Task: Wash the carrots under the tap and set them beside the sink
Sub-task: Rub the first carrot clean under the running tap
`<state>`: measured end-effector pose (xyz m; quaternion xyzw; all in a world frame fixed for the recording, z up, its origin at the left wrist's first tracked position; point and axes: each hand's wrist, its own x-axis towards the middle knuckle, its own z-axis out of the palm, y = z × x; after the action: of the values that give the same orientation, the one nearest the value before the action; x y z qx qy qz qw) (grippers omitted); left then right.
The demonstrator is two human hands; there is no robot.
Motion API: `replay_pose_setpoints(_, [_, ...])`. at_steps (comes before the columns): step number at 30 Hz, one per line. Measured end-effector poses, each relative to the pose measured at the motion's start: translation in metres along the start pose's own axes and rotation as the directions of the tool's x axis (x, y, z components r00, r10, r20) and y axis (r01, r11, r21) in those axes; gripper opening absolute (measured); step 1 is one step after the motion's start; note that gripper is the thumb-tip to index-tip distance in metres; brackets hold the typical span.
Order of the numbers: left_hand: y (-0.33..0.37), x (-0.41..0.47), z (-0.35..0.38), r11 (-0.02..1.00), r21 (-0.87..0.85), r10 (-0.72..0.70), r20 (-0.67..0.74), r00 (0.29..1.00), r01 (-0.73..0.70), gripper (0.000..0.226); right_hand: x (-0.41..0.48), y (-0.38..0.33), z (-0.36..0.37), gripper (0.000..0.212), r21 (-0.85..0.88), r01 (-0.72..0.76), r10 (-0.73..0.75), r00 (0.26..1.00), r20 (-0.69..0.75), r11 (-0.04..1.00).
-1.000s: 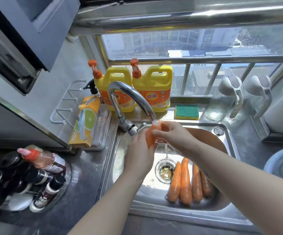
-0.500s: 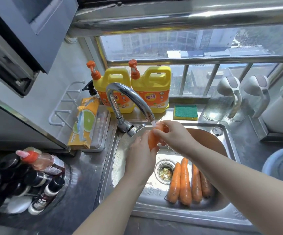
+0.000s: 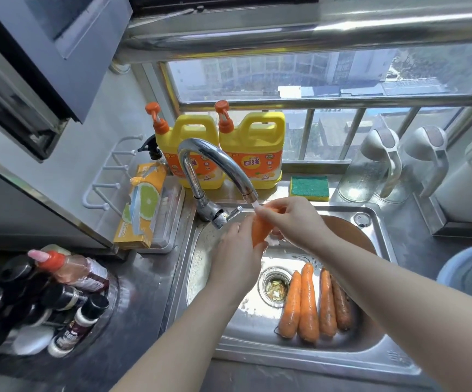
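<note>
Both hands held one carrot (image 3: 260,227) under the tap (image 3: 215,162): the left hand (image 3: 236,261) gripped it from below, the right hand (image 3: 292,219) from above. Four carrots (image 3: 315,304) lay in the sink (image 3: 299,360).

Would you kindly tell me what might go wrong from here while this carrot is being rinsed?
The wet carrot, gripped by the left hand and right hand under the tap, might slip and land on the drain strainer, where scraps lie, or on the four carrots in the basin. Water striking it so near the spout may splash over the sink rim.
</note>
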<state>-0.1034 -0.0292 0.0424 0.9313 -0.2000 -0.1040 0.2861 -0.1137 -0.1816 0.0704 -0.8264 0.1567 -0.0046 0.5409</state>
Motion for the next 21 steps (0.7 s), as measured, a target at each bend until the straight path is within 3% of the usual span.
replay_pose_setpoints(3, [-0.004,-0.001,0.001,0.998,-0.06,0.004,0.069,0.998,0.0,0.057,0.004,-0.002,-0.004,0.041,0.127,-0.126,0.123,0.992,0.035,0.984])
replay_pose_setpoints(5, [-0.005,-0.003,0.0,0.99,-0.139,0.011,0.112,0.994,0.005,0.059,0.007,-0.001,-0.009,0.034,0.276,-0.213,0.18,0.974,0.138,0.937])
replay_pose_setpoints(7, [-0.006,-0.003,-0.003,0.974,-0.221,-0.024,0.148,0.989,0.056,0.059,0.007,0.005,-0.012,0.022,0.348,-0.241,0.163,0.957,0.239,0.906])
replay_pose_setpoints(10, [-0.01,0.002,-0.007,0.939,-0.312,-0.09,0.185,0.979,0.146,0.046,0.005,0.014,-0.014,0.022,0.325,-0.226,0.127,0.946,0.299,0.918])
replay_pose_setpoints(13, [-0.008,0.003,-0.01,0.931,-0.331,-0.082,0.224,0.971,0.155,0.039,0.001,0.015,-0.01,0.023,0.269,-0.159,0.084,0.959,0.27,0.95])
replay_pose_setpoints(18, [0.0,0.003,-0.007,0.962,-0.266,-0.01,0.166,0.986,0.055,0.06,0.002,0.014,0.0,0.02,0.251,-0.137,0.135,0.991,0.025,0.958])
replay_pose_setpoints(21, [-0.005,0.006,-0.009,0.96,-0.276,0.004,0.163,0.987,0.041,0.058,0.005,0.016,-0.006,0.021,0.309,-0.195,0.167,0.979,0.115,0.931])
